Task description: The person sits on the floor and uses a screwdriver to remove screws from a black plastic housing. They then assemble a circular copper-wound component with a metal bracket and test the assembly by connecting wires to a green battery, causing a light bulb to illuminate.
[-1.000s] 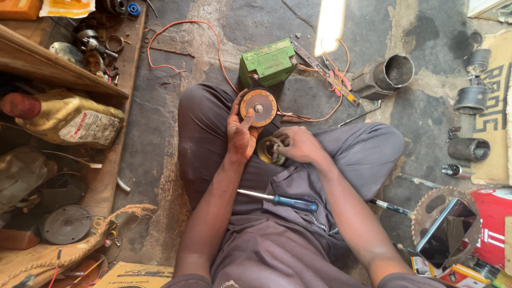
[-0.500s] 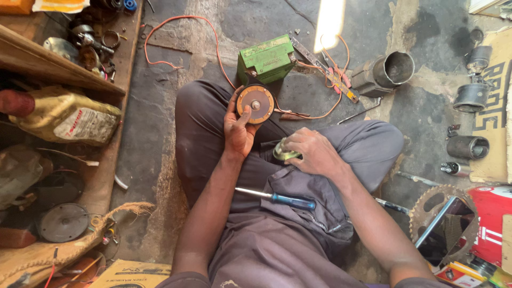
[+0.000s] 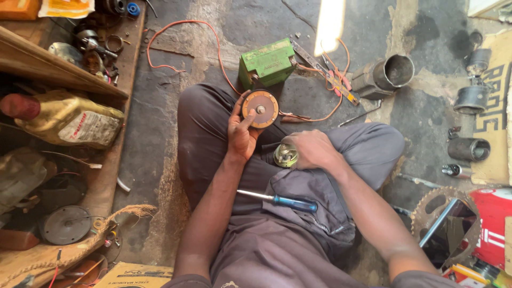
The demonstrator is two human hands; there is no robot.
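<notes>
I sit cross-legged on a dark floor. My left hand (image 3: 241,129) holds up a round orange-brown disc (image 3: 261,109) with a metal centre, thumb resting on its face. My right hand (image 3: 311,149) grips a small round greenish-metal part (image 3: 285,156) against my knee. A blue-handled screwdriver (image 3: 280,200) lies across my lap on grey cloth. Just beyond the disc stands a green box-shaped battery (image 3: 266,62) with orange wires (image 3: 181,24) running from it.
A wooden shelf (image 3: 58,69) at left holds a yellowish oil jug (image 3: 69,120), a round metal cover (image 3: 65,224) and scrap parts. Metal cylinders (image 3: 392,72) lie at the right, with a sprocket (image 3: 445,213), a red can (image 3: 493,224) and pliers (image 3: 336,80).
My right hand has moved from beside the left hand down toward my knee, carrying the small greenish part. The left hand keeps the disc raised, almost still.
</notes>
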